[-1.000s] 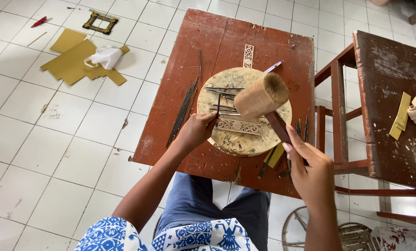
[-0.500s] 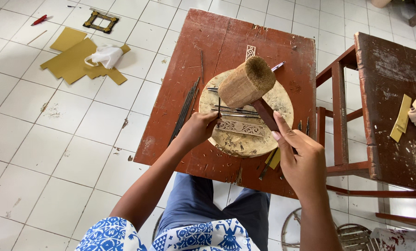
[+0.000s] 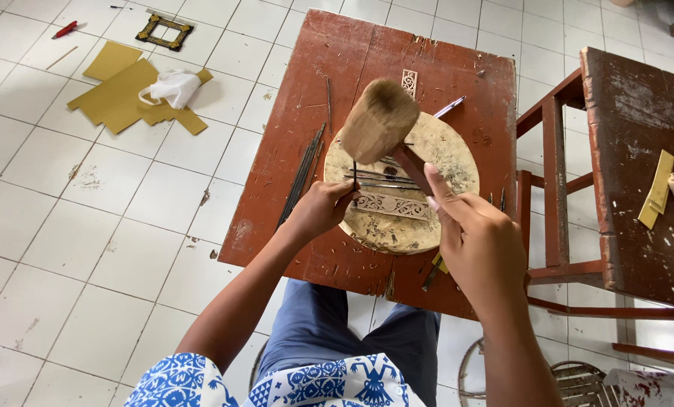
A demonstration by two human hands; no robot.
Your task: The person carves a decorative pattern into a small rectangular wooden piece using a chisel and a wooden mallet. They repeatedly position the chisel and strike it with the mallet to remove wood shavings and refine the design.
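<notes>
My right hand (image 3: 478, 240) grips the handle of a wooden mallet (image 3: 379, 120), whose head sits just over the top of a thin metal chisel (image 3: 354, 179). My left hand (image 3: 323, 208) holds that chisel upright at the left end of a narrow carved wooden strip (image 3: 394, 205). The strip lies on a round pale wooden block (image 3: 456, 154) on a red-brown table (image 3: 299, 90). Several more thin chisels (image 3: 382, 181) lie across the block.
A bundle of dark tools (image 3: 301, 175) lies left of the block. A small carved piece (image 3: 408, 81) lies at the table's far side. Yellow sheets and a white cloth (image 3: 170, 86) are on the tiled floor. A second wooden table (image 3: 638, 166) stands at the right.
The mallet has swung from the right leftwards and down onto the top of the chisel. My left hand has stayed in place on the chisel.
</notes>
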